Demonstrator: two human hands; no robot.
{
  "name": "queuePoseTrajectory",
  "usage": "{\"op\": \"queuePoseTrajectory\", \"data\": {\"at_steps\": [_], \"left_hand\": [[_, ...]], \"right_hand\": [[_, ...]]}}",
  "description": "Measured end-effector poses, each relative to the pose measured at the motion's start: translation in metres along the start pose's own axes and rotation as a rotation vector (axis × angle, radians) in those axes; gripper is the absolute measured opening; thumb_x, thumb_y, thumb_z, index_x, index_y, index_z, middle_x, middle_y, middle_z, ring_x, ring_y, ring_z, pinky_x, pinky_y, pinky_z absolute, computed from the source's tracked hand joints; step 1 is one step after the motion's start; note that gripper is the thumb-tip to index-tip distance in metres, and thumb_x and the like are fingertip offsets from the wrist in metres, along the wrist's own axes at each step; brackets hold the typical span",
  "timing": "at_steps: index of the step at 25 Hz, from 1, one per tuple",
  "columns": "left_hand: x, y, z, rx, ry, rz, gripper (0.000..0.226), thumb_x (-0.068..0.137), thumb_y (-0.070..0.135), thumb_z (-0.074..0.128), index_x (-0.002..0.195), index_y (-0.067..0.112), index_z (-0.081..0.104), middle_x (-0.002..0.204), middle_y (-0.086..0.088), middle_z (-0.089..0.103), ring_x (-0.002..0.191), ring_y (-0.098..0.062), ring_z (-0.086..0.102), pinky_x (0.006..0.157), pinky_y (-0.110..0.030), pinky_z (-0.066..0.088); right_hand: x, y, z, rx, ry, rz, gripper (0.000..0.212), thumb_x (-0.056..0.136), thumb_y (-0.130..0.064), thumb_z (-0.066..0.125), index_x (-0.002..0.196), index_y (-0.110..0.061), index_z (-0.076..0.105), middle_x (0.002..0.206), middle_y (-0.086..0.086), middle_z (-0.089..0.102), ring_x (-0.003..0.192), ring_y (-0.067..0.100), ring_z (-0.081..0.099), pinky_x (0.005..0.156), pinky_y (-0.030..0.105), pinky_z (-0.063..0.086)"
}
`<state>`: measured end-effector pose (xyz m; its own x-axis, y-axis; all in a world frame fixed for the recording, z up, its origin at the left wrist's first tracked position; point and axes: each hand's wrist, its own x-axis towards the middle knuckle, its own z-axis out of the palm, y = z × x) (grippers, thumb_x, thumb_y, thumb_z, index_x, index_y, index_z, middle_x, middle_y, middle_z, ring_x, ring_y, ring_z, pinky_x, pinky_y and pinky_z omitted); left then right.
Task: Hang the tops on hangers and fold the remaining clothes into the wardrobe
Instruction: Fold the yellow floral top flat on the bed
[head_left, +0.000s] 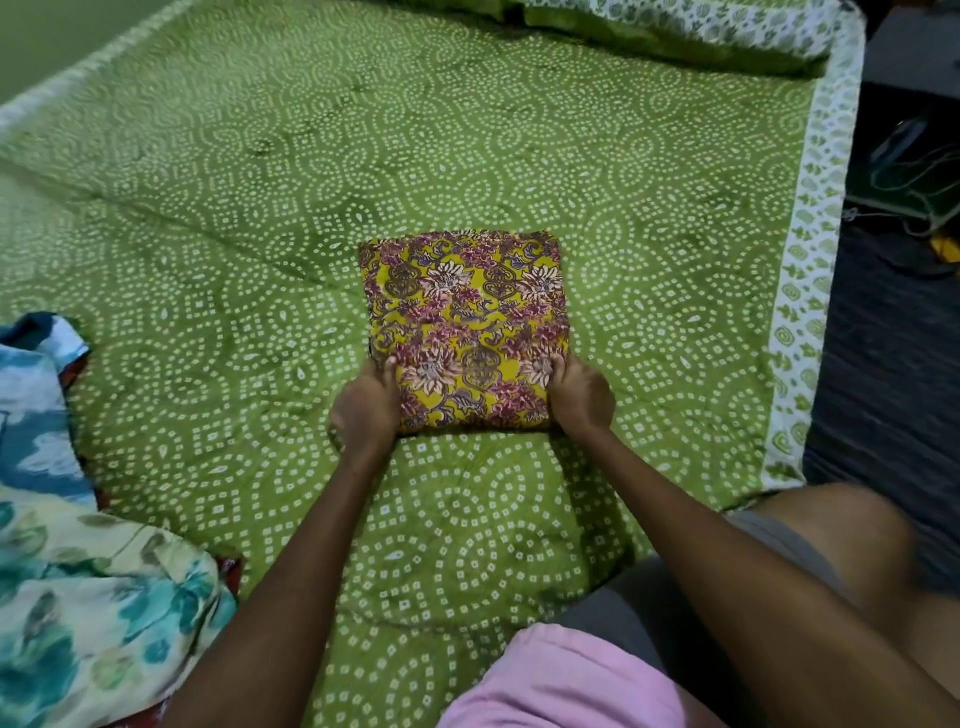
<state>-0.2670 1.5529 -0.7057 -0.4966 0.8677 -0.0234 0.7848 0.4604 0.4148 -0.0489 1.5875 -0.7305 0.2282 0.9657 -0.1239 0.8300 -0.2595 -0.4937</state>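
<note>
Near the bed's right edge, the left hand (363, 410) and right hand (581, 397) each grip a near corner of the folded yellow floral garment (465, 322) lying on the green bedsheet (467, 145).

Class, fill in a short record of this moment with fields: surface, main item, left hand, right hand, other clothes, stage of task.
surface: green dotted bedsheet on a bed
main item: yellow floral folded garment, lying flat as a neat square
left hand: left hand grips the garment's near left edge
right hand: right hand grips the near right edge
other clothes: blue-green floral clothes pile at the left, unfolded
stage of task: garment folded, not yet in the wardrobe; wardrobe not in view
</note>
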Motion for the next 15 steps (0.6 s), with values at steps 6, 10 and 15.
{"op": "queuePoseTrajectory", "data": {"at_steps": [6,10,15], "left_hand": [[0.013,0.007,-0.015,0.035,0.127,0.056,0.03,0.098,0.024,0.041,0.111,-0.001,0.049,0.108,-0.022,0.059,0.099,-0.035,0.056,0.079,-0.038,0.038],[0.005,0.035,-0.005,-0.353,0.055,0.574,0.037,0.091,0.008,0.039,0.126,0.003,0.05,0.126,-0.013,0.055,0.111,-0.018,0.051,0.095,-0.029,0.037],[0.01,0.019,0.042,0.23,-0.255,0.626,0.068,0.092,0.046,0.001,0.15,0.015,0.016,0.157,-0.001,0.015,0.145,-0.013,0.008,0.116,-0.03,0.0]], "right_hand": [[0.014,-0.004,-0.027,-0.118,0.171,0.001,0.024,0.096,-0.013,0.038,0.109,-0.002,0.054,0.1,0.019,0.064,0.092,0.034,0.06,0.07,0.035,0.04],[-0.003,-0.033,-0.011,0.233,0.155,-0.559,0.04,0.086,-0.001,0.045,0.125,0.003,0.052,0.122,0.023,0.056,0.113,0.034,0.053,0.096,0.036,0.039],[-0.017,-0.046,0.044,-0.158,-0.26,-0.492,0.054,0.102,-0.035,0.02,0.151,-0.016,0.005,0.159,0.0,0.001,0.146,0.014,-0.006,0.116,0.031,-0.006]]}}
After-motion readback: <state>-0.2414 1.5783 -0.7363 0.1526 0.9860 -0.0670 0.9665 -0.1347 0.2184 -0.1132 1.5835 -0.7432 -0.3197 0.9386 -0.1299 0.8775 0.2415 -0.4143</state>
